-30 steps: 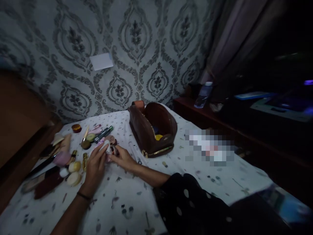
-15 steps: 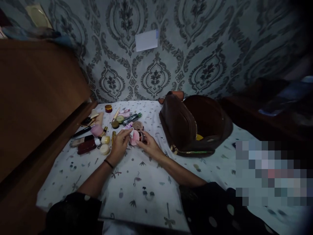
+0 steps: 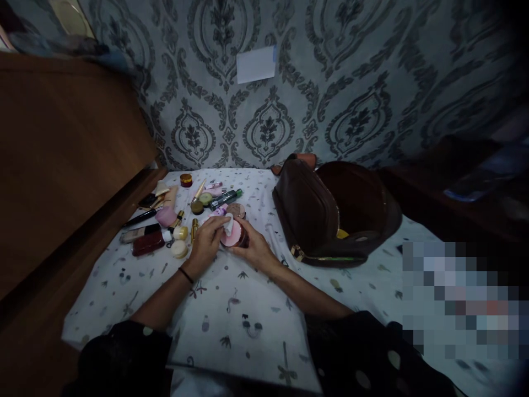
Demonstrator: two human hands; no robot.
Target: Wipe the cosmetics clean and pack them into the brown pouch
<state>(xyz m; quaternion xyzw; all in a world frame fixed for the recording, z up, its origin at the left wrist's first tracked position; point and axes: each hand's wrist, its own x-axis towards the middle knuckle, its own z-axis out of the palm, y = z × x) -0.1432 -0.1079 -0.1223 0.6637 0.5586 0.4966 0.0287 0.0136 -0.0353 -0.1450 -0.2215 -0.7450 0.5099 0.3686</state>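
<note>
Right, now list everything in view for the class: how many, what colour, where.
Jar: one, pink-lidded, centre
Wipe: one, white, against jar
Green-capped bottle: one, green, beyond jar
Red bottle: one, dark red, left
Other cosmetics: many, mixed colours, mostly left
Bag: one, brown, open, right of jar
Yellow item: one, yellow, inside bag
Cloth: one, white printed, beneath
Wall: one, grey patterned, behind
Card: one, white, on wall
Wooden panel: one, brown, left
Pixelated patch: one, contents unclear, right
Sleeves: two, black spotted, bottom
Left hand: one, bare, holding wipe
Right hand: one, bare, holding jar
</note>
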